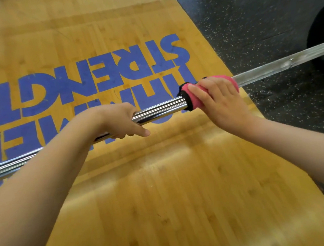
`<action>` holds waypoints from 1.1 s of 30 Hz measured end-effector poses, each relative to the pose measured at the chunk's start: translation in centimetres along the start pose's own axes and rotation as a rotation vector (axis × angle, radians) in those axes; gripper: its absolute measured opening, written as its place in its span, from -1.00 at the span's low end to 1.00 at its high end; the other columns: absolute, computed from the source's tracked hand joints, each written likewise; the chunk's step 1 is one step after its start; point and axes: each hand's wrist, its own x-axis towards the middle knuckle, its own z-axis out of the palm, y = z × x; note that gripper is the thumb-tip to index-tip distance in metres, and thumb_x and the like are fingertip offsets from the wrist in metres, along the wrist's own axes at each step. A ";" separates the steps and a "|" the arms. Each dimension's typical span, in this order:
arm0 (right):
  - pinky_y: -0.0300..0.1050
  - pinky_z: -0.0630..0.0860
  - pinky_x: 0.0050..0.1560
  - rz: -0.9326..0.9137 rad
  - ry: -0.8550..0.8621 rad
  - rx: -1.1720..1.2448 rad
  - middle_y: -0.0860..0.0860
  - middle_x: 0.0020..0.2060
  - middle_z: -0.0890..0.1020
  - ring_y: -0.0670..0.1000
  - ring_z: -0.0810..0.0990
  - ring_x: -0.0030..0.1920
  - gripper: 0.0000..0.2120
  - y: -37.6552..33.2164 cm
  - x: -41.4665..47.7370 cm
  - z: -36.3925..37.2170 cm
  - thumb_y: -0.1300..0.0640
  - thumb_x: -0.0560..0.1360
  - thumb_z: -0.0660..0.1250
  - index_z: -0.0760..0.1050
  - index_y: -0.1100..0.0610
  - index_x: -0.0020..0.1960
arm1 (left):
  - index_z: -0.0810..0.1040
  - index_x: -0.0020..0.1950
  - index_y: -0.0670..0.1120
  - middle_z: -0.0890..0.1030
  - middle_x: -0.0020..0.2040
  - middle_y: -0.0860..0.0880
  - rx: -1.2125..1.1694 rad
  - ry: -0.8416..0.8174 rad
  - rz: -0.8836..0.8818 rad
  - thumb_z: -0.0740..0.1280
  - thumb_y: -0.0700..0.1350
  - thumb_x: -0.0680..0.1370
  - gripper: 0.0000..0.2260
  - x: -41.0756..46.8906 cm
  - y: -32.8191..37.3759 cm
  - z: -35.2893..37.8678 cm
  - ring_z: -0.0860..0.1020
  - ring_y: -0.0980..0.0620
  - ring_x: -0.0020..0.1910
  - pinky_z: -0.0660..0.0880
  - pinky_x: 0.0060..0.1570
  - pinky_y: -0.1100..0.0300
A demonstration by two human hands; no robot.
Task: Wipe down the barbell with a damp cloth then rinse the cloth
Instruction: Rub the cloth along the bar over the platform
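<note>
Over a wooden platform [164, 201] the barbell [161, 108] is running lower-left to upper-right — left hand [121, 120] gripping it, right hand [219, 96] clasping the pink cloth [194, 98] around it

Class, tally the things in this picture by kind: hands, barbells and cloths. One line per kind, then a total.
Hands: 2, the left hand gripping bare steel, the right hand wrapped round the pink fabric
Barbells: 1, the chrome barbell
Cloths: 1, the pink cloth
Total: 4
</note>
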 end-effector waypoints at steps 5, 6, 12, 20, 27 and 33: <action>0.10 0.28 0.23 0.145 0.025 0.007 0.14 0.18 0.36 0.22 0.41 0.16 -0.47 -3.0 0.4 0.2 0.29 0.50 0.34 0.26 0.16 0.42 | 0.46 -0.13 -0.07 0.55 -0.33 -0.02 0.022 0.086 -0.011 0.40 0.15 0.47 -0.69 -0.8 0.2 0.8 0.49 0.03 -0.38 0.42 -0.29 0.16; 0.09 0.27 0.24 0.144 0.031 0.032 0.13 0.18 0.34 0.21 0.39 0.16 -0.46 -3.9 0.9 0.1 0.29 0.49 0.35 0.26 0.16 0.41 | 0.44 -0.14 -0.04 0.55 -0.30 0.00 0.071 0.207 -0.022 0.39 0.16 0.48 -0.71 -1.1 0.3 1.5 0.48 0.04 -0.34 0.38 -0.30 0.17; 0.09 0.30 0.23 -0.004 0.068 0.137 0.20 0.13 0.52 0.20 0.39 0.14 -0.50 -11.4 5.1 1.2 0.30 0.47 0.24 0.27 0.20 0.39 | 0.46 -0.21 -0.10 0.51 -0.39 -0.01 0.464 1.013 0.078 0.47 -0.13 0.38 -0.81 -1.0 -0.8 6.7 0.49 -0.10 -0.45 -0.03 -0.48 0.27; 0.08 0.35 0.16 -0.107 0.055 0.013 0.21 0.11 0.55 0.22 0.44 0.12 -0.50 -5.6 3.2 0.5 0.36 0.48 0.26 0.33 0.20 0.40 | 0.28 -0.21 -0.08 0.17 -0.47 0.03 0.550 0.895 0.010 0.45 -0.07 0.46 -0.67 -0.1 -1.1 5.9 0.19 -0.04 -0.52 -0.02 -0.47 0.25; 0.11 0.33 0.16 0.008 -0.013 -0.035 0.22 0.12 0.48 0.24 0.43 0.12 -0.56 0.6 0.2 -0.5 0.24 0.57 0.31 0.29 0.22 0.41 | 0.48 -0.13 -0.15 0.55 -0.35 -0.05 0.031 0.034 0.018 0.40 0.17 0.47 -0.62 0.0 -1.0 0.1 0.50 -0.02 -0.41 0.45 -0.30 0.14; 0.11 0.31 0.17 0.117 0.042 0.016 0.14 0.13 0.34 0.22 0.38 0.11 -0.52 -2.1 0.7 0.4 0.29 0.51 0.36 0.29 0.20 0.38 | 0.51 -0.11 -0.12 0.58 -0.35 -0.02 0.006 0.092 0.008 0.42 0.16 0.46 -0.66 -0.7 -0.9 0.5 0.53 0.00 -0.38 0.46 -0.27 0.12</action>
